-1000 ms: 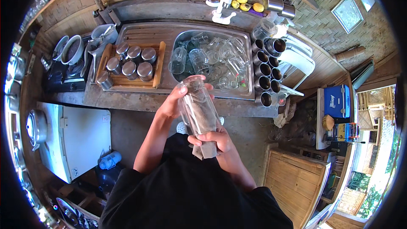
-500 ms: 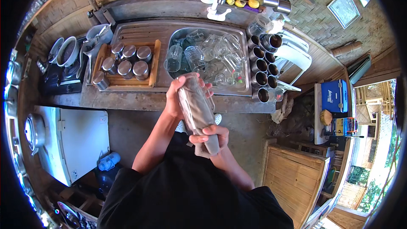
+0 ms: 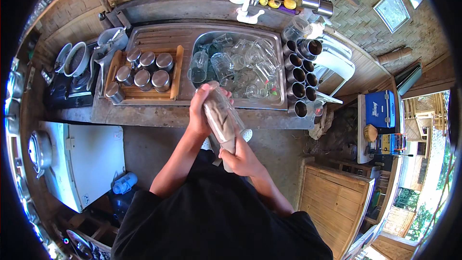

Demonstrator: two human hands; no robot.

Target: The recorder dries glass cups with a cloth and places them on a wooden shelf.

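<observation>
Over the counter's front edge I hold a tall clear glass vessel [image 3: 234, 116] at a tilt, its base toward the sink. My left hand [image 3: 198, 110] is closed around the base end. Inside the glass is a bunched grey-brown cloth [image 3: 221, 121], whose tail sticks out of the mouth toward me. My right hand [image 3: 241, 158] grips this cloth at the mouth, fingers partly hidden, part of the hand reaching into the opening. Beyond the hands, a steel sink [image 3: 283, 97] holds several clear glass mugs [image 3: 222, 65] lying in a jumble.
Left of the sink, a wooden rack [image 3: 178, 65] bears several upturned steel cups [image 3: 164, 61]. Steel tumblers [image 3: 298, 75] stand in rows at the right, beside a glass jar [image 3: 294, 30]. A white faucet [image 3: 250, 7] rises behind the sink. A white fridge [image 3: 96, 159] stands low left.
My right hand has moved up into the glass's mouth with the cloth, its wrist turned over. The glass has tilted slightly and shifted a little left in my left hand.
</observation>
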